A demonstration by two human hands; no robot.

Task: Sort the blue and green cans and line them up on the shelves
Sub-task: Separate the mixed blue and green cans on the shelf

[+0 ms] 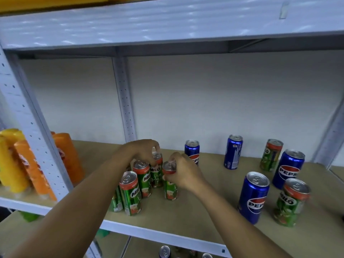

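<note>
Gripping a green Milo can [170, 181] near its rim, our right hand [183, 173] curls shut; our left hand [139, 151] cups loosely over the rear can [156, 171].

The green cans [144, 180] carry red top bands and white lettering; the blue cans [254, 197] show red, white and blue roundels; orange and yellow bottles [24, 164] stand beside the perforated white upright [28, 116], on a tan shelf [204, 211]
</note>
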